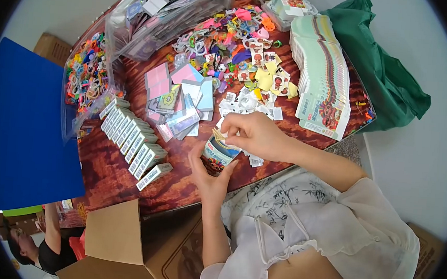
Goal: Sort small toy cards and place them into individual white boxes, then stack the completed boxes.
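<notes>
My left hand (pixel 210 184) holds a small printed carton (pixel 217 156) upright, its fingers and thumb on either side. The carton is pale green with a colourful picture, and its top is open with blue showing inside. Over that opening my right hand (pixel 257 136) pinches a small yellowish piece (pixel 217 134); what kind of piece it is I cannot make out. Just beyond my hands lie small white packets (pixel 244 100). To their left is a loose pile of pink, blue and grey cards (pixel 189 93) in clear sleeves.
A row of filled cartons (pixel 134 141) stands at the left. Flat cartons (pixel 324 74) are stacked at the right. Small coloured trinkets (pixel 236 34) lie behind, beside plastic bins (pixel 164 24). An open cardboard box (pixel 116 230) is below the table edge; a person (pixel 53 236) sits at far left.
</notes>
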Demonstrator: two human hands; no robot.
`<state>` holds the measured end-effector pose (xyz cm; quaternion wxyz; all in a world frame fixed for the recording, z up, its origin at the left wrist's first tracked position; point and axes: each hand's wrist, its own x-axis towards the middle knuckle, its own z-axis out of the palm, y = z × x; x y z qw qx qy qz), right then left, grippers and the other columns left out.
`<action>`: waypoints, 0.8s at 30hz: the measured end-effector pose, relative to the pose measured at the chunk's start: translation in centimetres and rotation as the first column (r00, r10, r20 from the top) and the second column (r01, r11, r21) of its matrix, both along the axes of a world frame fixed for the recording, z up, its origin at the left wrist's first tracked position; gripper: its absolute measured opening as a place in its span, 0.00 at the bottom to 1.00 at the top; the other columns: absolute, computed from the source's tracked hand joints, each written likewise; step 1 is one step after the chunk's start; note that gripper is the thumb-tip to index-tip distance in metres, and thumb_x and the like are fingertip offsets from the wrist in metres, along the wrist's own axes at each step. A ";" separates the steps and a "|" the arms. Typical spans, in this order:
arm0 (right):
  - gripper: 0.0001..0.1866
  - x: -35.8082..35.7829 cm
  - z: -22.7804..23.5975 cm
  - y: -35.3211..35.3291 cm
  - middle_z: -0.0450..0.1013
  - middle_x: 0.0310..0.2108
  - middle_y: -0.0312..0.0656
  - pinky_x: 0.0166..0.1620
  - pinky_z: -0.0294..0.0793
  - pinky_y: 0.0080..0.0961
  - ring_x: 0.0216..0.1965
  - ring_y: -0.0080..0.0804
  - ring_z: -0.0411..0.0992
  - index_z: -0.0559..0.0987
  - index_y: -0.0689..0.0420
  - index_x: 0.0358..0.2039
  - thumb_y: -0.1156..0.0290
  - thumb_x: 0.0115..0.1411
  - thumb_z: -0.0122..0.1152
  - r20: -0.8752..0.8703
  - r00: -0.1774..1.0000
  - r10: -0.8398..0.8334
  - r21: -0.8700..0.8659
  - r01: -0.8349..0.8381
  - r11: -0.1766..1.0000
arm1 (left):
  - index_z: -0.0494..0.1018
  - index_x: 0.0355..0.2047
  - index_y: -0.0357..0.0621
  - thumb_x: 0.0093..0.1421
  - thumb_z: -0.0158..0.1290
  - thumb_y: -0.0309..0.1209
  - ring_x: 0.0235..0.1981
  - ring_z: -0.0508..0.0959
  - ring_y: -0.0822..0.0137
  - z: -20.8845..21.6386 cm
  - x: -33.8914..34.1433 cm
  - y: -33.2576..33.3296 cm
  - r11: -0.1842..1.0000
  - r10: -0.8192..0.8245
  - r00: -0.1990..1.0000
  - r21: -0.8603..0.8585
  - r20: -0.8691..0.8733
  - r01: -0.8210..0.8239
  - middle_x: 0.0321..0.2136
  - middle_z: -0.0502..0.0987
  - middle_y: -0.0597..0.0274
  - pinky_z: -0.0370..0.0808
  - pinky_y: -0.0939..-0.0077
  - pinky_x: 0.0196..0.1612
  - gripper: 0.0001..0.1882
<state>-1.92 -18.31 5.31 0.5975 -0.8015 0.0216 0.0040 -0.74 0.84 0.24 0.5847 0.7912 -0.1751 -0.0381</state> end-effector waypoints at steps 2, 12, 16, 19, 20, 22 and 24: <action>0.06 -0.4 -0.5 0.1 0.76 0.29 0.38 0.34 0.73 0.28 0.31 0.33 0.75 0.78 0.60 0.32 0.74 0.54 0.64 0.160 0.983 0.094 -0.362 -0.030 0.932 | 0.64 0.55 0.38 0.43 0.71 0.25 0.52 0.68 0.55 -0.1 -0.5 -0.3 1.000 -0.009 0.999 0.020 0.036 0.008 0.50 0.66 0.52 0.66 0.64 0.55 0.39; 0.05 -1.5 0.3 0.4 0.71 0.45 0.43 0.51 0.69 0.36 0.49 0.42 0.67 0.81 0.58 0.30 0.72 0.53 0.66 0.498 0.867 0.000 -0.231 0.133 0.964 | 0.61 0.57 0.38 0.45 0.70 0.24 0.54 0.68 0.58 -0.7 -1.2 -1.3 0.986 0.082 0.997 -0.148 0.008 -0.080 0.52 0.66 0.53 0.66 0.65 0.57 0.41; 0.06 -2.3 -1.0 0.2 0.70 0.50 0.43 0.52 0.68 0.36 0.51 0.44 0.66 0.81 0.59 0.30 0.71 0.55 0.65 0.449 0.891 0.068 -0.258 0.056 0.965 | 0.60 0.58 0.37 0.47 0.70 0.24 0.53 0.68 0.62 0.0 -1.4 -2.0 0.977 0.057 0.998 -0.203 -0.006 -0.057 0.52 0.65 0.54 0.66 0.67 0.58 0.41; 0.07 -1.8 -0.7 -0.4 0.72 0.46 0.44 0.50 0.69 0.37 0.47 0.43 0.69 0.81 0.60 0.31 0.70 0.57 0.64 0.344 0.927 0.150 -0.219 -0.076 0.973 | 0.59 0.58 0.37 0.47 0.70 0.22 0.52 0.69 0.63 0.3 -1.7 -2.1 0.987 0.030 1.000 -0.161 -0.006 -0.030 0.52 0.65 0.54 0.68 0.68 0.56 0.42; 0.07 -0.6 -0.6 -1.0 0.73 0.41 0.44 0.48 0.70 0.37 0.44 0.42 0.70 0.80 0.60 0.30 0.69 0.57 0.63 0.340 0.939 0.054 -0.088 -0.026 0.996 | 0.58 0.60 0.37 0.47 0.69 0.22 0.53 0.69 0.64 0.5 -1.8 -2.1 0.985 0.032 0.998 -0.168 -0.050 -0.040 0.53 0.65 0.55 0.67 0.69 0.57 0.43; 0.07 3.0 -0.1 -2.8 0.73 0.33 0.42 0.44 0.71 0.38 0.38 0.41 0.72 0.80 0.60 0.29 0.69 0.58 0.61 0.385 0.920 -0.077 -0.083 0.117 0.990 | 0.57 0.61 0.37 0.47 0.69 0.21 0.54 0.68 0.64 1.2 -2.1 -2.2 0.984 0.032 0.996 -0.174 -0.083 -0.046 0.55 0.64 0.55 0.66 0.69 0.58 0.43; 0.07 8.4 -0.3 -4.8 0.73 0.30 0.41 0.42 0.72 0.38 0.37 0.41 0.72 0.79 0.60 0.28 0.69 0.57 0.61 0.471 0.873 -0.125 -0.299 0.292 0.909 | 0.57 0.60 0.37 0.47 0.70 0.21 0.53 0.69 0.65 1.5 -2.3 -1.8 0.994 0.055 0.999 -0.100 0.000 -0.055 0.53 0.64 0.55 0.70 0.71 0.54 0.43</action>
